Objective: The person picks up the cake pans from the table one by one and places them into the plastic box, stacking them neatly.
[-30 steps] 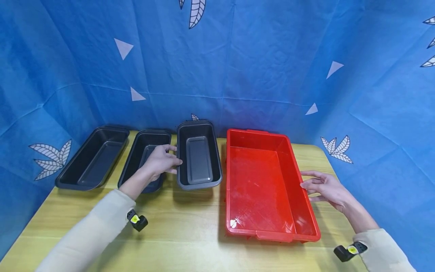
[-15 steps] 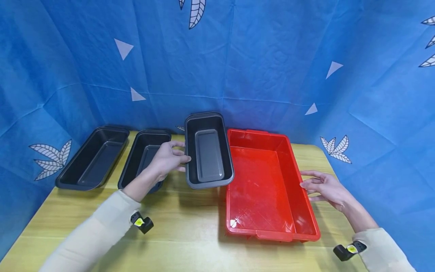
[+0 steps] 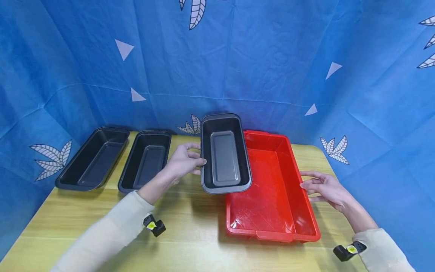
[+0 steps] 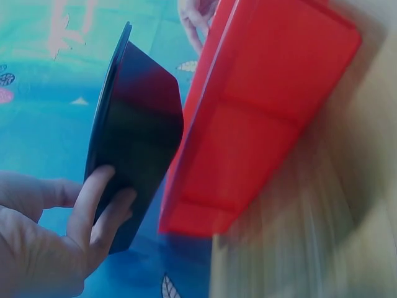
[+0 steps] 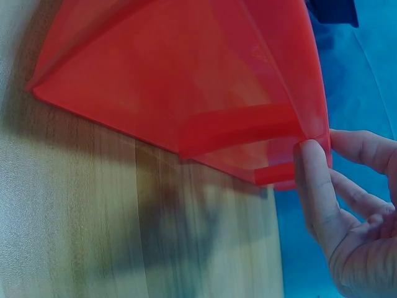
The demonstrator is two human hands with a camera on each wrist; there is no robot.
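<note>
In the head view my left hand (image 3: 185, 161) pinches the left rim of a dark loaf pan (image 3: 225, 158). The pan is raised off the table, tilted, and covers the left part of a red plastic tray (image 3: 268, 204). Seen from the left wrist, two fingers (image 4: 93, 202) press the pan's outer wall and the thumb is on its rim side. My right hand (image 3: 324, 189) holds the right rim of the tray; in the right wrist view one finger (image 5: 313, 180) lies against its outer wall. The visible tray floor is bare.
Two more dark loaf pans stand on the wooden table (image 3: 190, 241) to the left: one (image 3: 149, 162) near my left forearm, another (image 3: 96, 160) at the far left. A blue patterned cloth (image 3: 272, 56) hangs behind and at both sides.
My left hand has carried the loaf pan to the right, from beside the red tray to over its left edge. The right hand and the tray have stayed in place.
</note>
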